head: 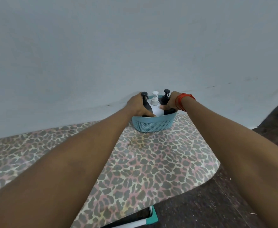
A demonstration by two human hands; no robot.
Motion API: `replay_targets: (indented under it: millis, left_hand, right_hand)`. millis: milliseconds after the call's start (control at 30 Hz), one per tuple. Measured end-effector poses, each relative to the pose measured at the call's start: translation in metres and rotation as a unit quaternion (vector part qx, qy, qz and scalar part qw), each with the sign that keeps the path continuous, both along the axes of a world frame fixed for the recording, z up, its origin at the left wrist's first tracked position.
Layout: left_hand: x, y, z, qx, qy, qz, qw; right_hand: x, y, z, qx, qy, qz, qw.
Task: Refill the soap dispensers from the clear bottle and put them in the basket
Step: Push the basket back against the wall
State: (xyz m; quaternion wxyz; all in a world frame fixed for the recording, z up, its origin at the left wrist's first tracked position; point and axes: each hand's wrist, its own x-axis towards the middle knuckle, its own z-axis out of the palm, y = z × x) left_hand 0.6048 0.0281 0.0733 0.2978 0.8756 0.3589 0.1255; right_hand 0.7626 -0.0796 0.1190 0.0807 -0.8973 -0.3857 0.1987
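A light blue woven basket [153, 125] stands at the far edge of the table, against the wall. Three pump dispensers stand inside it: a dark one [146, 102] on the left, a white one [156, 106] in the middle and a dark one [165, 97] on the right. My left hand [139, 105] grips the basket's left rim beside the left dispenser, thumb lying inside. My right hand [172, 102] grips the right rim by the right dispenser, thumb touching the white bottle. A red thread band circles my right wrist. No clear bottle is in view.
The table [151, 170] wears a leopard-print cloth and ends at a plain grey wall [135, 46]. Dark floor [217, 203] lies to the right and front. A teal and white frame [149, 220] shows under the table's front edge.
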Motion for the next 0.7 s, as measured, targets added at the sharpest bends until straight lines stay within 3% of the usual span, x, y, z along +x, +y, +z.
replay_targets:
  millis: [67,200,300,400,700]
  left_hand:
    - [-0.004,-0.001,-0.002,-0.004,-0.01,-0.011,1.0]
    - [-0.022,-0.013,0.007,-0.022,-0.102,-0.011,0.994]
    - [-0.054,-0.027,0.019,-0.014,-0.151,0.018,0.988]
    - [-0.107,-0.039,0.023,0.03,-0.161,0.052,0.985]
    - [-0.36,-0.106,0.008,0.014,-0.111,0.193,0.975]
  right_hand:
    - [-0.007,-0.003,0.001,0.019,0.011,-0.022,1.0]
    - [-0.025,-0.026,0.001,0.158,0.015,-0.104,0.982]
    - [-0.046,-0.054,0.001,0.297,0.03,-0.163,0.94]
    - [-0.086,-0.079,-0.002,0.391,0.031,-0.157,0.906]
    - [-0.301,-0.066,-0.012,0.337,0.136,0.086,0.927]
